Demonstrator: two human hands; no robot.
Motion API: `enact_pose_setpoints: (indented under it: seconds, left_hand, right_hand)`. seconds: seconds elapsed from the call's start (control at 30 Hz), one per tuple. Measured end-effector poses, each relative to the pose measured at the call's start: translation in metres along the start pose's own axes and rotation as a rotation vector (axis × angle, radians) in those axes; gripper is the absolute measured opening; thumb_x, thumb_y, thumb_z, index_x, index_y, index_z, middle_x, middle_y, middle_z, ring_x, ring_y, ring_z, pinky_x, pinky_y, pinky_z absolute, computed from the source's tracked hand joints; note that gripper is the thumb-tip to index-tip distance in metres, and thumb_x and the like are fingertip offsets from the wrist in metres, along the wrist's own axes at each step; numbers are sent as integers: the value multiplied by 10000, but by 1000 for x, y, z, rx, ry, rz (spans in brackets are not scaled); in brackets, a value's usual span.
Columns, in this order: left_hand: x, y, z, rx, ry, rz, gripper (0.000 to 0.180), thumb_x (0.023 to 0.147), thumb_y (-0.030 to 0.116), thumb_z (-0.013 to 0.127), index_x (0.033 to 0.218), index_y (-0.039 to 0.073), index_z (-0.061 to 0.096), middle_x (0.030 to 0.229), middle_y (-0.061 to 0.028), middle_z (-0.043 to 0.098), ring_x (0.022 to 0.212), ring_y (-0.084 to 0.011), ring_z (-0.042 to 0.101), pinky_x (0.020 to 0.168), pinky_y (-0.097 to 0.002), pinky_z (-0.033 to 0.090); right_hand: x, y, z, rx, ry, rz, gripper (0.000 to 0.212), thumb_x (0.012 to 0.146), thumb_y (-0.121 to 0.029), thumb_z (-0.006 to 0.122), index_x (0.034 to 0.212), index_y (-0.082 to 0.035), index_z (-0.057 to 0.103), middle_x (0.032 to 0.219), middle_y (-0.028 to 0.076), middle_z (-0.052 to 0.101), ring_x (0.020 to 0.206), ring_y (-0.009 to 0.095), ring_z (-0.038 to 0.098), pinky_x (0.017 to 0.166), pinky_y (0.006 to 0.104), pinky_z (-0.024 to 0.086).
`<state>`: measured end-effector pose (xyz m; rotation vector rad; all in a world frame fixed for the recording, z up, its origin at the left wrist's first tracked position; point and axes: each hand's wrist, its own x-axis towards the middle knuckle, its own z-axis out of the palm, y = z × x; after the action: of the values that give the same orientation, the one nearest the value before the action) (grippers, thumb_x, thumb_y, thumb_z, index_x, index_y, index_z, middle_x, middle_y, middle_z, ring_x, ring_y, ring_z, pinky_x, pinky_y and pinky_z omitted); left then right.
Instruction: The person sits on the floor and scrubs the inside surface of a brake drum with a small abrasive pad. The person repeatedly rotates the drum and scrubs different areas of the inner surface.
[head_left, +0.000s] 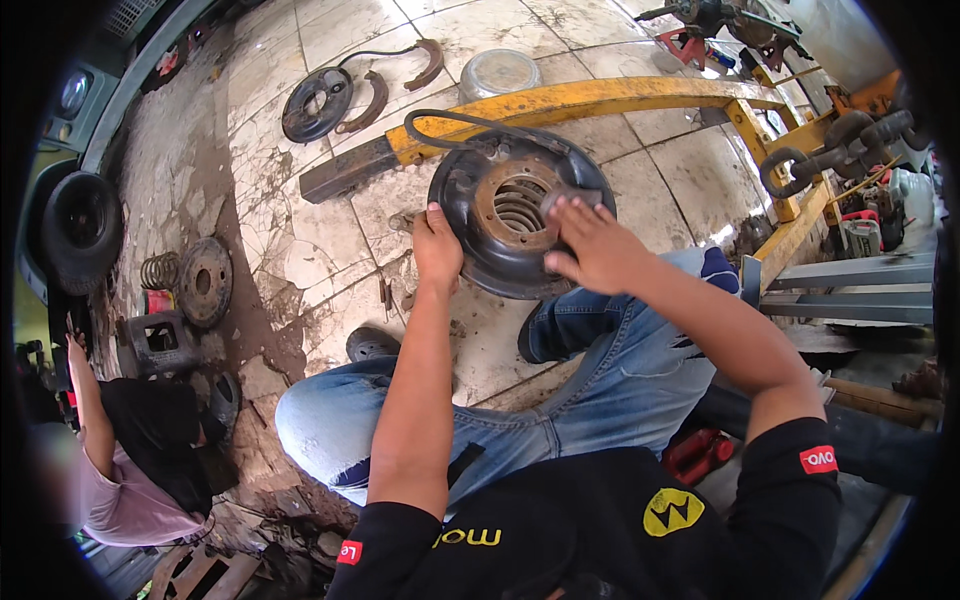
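The left hand [437, 250] grips the rim of a round, grimy steel brake backing plate [478, 232]; the right hand [595, 247] lies flat, fingers spread, on its face. Bare cracked tile floor [300, 255] lies left of the plate.

The backing plate [520, 215] stands on the floor [300, 250] between both hands' fingers [432, 215]; a beam [590, 100] lies behind it, a drum [205, 280] far left.

Brake plate [480, 250] dark matt metal, rusty hub; floor tiles [330, 225] grimy
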<state>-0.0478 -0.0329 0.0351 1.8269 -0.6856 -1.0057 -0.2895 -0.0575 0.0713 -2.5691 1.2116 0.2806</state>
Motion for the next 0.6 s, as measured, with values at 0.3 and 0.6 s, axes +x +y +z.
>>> enact_pose_setpoints:
  seconds: [0.3, 0.6]
  left_hand:
    - [11, -15, -1, -34, 23, 25, 504, 1048, 384, 373, 1196, -73, 525, 1097, -212, 617, 978, -280, 589, 886, -374, 458]
    - [7, -6, -1, -3, 27, 23, 491, 1052, 371, 368, 1174, -75, 533, 1043, -198, 620, 921, -260, 580, 850, -378, 463]
  right_hand:
    - [12, -13, -2, 80, -49, 60, 923, 957, -681, 196, 1497, 68, 183, 1558, 291, 159, 1471, 409, 101, 1186, 495, 145]
    - [1, -37, 9, 51, -38, -19, 904, 962, -665, 246, 1486, 72, 217, 1563, 271, 171, 1470, 390, 136, 1185, 484, 161]
